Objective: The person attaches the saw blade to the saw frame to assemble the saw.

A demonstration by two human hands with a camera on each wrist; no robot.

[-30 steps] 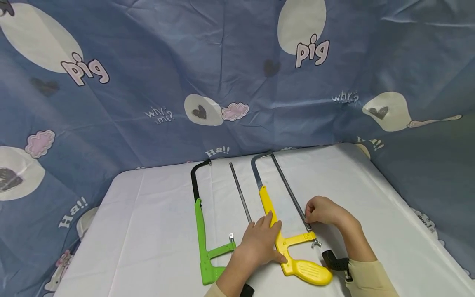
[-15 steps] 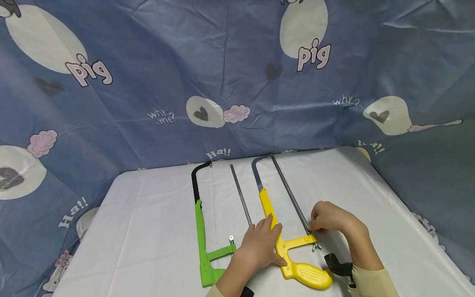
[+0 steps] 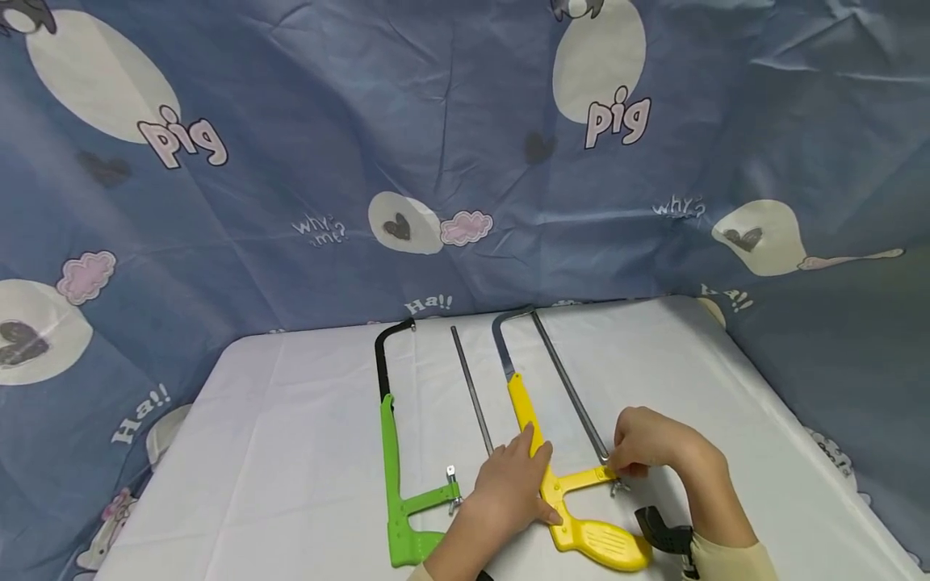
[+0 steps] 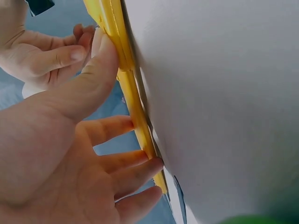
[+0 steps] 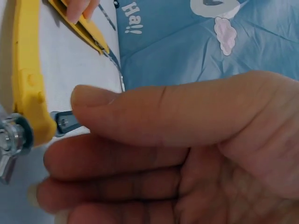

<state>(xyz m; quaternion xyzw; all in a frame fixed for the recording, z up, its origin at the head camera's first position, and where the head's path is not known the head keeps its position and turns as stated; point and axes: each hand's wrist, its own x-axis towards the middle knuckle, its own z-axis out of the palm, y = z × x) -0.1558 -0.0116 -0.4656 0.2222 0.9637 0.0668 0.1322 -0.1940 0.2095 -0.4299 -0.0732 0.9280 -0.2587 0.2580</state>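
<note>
A yellow hacksaw (image 3: 612,546) lies on the white-covered table, its grey blade (image 3: 569,386) running from the far frame end to the short front arm. My left hand (image 3: 506,491) rests over the yellow frame with fingers spread and straight, thumb near the handle. My right hand (image 3: 659,444) is at the tip of the front arm, beside the wing nut (image 5: 10,140). In the right wrist view its thumb tip overlaps the grey blade holder (image 5: 65,122), and its relaxed fingers lie beneath the thumb. The wing nut stands apart from these fingertips.
A green hacksaw frame (image 3: 392,452) with a black front bow (image 3: 381,355) lies to the left, partly behind my left forearm. A loose blade (image 3: 472,387) lies between the two saws. Patterned blue cloth (image 3: 327,161) hangs behind the table.
My right hand has moved from the blade's near end down and slightly right to the tip of the yellow arm. The left hand stays on the frame.
</note>
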